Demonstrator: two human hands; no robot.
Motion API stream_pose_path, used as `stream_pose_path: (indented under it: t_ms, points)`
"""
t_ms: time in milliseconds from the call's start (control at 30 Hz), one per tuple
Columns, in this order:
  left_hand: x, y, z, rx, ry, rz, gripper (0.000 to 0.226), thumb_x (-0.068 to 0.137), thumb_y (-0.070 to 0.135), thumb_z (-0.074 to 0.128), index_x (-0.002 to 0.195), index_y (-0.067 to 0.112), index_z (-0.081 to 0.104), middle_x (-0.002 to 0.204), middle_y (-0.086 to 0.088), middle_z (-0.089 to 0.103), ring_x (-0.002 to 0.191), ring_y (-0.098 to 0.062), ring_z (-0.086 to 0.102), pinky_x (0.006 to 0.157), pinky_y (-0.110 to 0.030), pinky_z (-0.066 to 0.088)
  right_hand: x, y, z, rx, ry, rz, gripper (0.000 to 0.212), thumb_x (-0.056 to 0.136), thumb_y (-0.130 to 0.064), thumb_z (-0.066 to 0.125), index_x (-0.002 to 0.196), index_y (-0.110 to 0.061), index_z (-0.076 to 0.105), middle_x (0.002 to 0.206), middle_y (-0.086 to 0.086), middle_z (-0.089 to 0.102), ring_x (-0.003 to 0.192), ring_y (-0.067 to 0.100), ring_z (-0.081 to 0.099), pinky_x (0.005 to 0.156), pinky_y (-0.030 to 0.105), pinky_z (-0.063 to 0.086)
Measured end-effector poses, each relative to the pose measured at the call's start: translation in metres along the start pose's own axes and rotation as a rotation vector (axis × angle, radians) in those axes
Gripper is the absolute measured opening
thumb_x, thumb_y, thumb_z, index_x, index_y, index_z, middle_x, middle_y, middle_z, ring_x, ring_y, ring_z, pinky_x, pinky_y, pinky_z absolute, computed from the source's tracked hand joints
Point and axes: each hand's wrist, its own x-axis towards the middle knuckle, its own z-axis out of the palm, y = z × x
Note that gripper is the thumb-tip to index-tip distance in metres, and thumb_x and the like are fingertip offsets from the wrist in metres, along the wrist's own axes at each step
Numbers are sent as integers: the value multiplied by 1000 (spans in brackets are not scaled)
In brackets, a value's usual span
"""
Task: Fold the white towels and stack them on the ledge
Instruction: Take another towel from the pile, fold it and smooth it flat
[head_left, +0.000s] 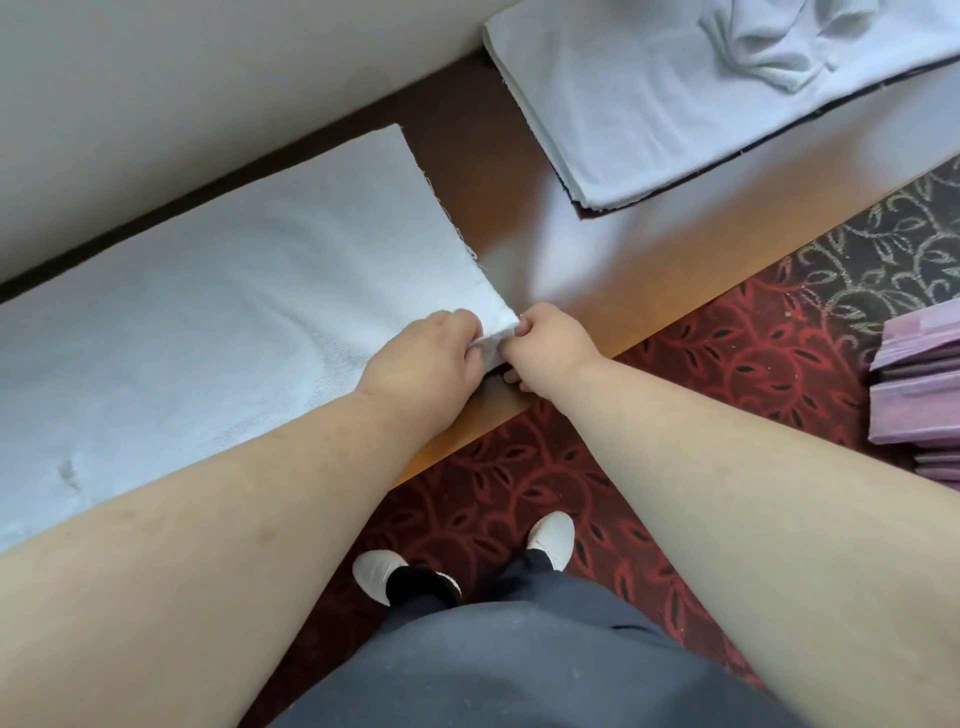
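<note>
Both hands, left hand (426, 353) and right hand (550, 348), pinch one towel (218, 312) corner at centre; one folded stack (675, 109) upper right on the ledge (597, 260).

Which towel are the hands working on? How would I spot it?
Find the long brown wooden ledge by the wall. The towel lies spread flat along its left part. Unlike the stack at the far right, both hands pinch its near corner.

Matt terry-cloth towel (218, 291) on glossy wooden ledge (597, 260)
</note>
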Motion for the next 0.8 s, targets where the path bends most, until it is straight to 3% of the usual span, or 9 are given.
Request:
stream_pose_path:
  t_ms: [133,200,300,400,500,600,700,800]
  points:
    - [-3,-13,14,62,-206,-14,12,95,32,46,101,25,54,96,2,57,85,-23,55,68,-35,45,0,4,-2,134,-11,69,11,84,-12,53,87,-20,45,89,10,67,69,20,74,61,36,62]
    - [-5,-16,17,40,-204,-20,12,96,35,46,99,28,55,93,4,56,85,-22,57,67,-34,45,1,2,-4,212,-43,115,7,88,-14,49,91,-20,49,95,7,66,65,15,73,53,27,57]
    - [-7,-16,17,29,-223,6,19,97,37,47,108,32,61,106,7,59,98,-17,57,82,-34,48,3,-1,-8,362,-96,228,23,92,-30,48,110,-19,55,102,4,65,70,18,71,61,31,60]
    - [-9,-13,12,-45,-268,10,27,97,36,44,116,34,62,114,10,61,105,-13,58,84,-28,45,6,3,-5,83,-88,127,37,85,-48,65,109,-20,58,98,2,68,80,20,72,72,38,62]
    - [-7,-18,-3,-20,-87,7,30,95,32,44,121,33,61,120,9,60,113,-14,53,90,-27,42,7,6,1,-51,-60,56,17,87,-36,68,96,-22,62,88,4,72,78,24,73,76,45,61]
    - [4,-31,-21,51,25,-94,42,97,33,42,139,31,44,145,4,42,134,-18,35,108,-33,31,9,6,-2,-37,-28,39,13,89,-33,68,97,-25,61,90,-1,68,78,24,72,79,45,60]
    - [27,-46,-35,128,-145,-259,61,97,45,41,152,30,20,161,-1,13,147,-22,11,117,-38,16,12,7,-9,-49,63,-17,14,90,-30,66,101,-28,58,96,-6,64,86,20,67,79,37,56]
    - [48,-63,-41,200,-247,-259,65,93,54,43,151,33,22,160,-1,13,146,-25,13,115,-41,20,18,5,-17,-31,190,-35,15,90,-29,63,103,-31,56,94,-9,62,84,10,60,64,24,43]
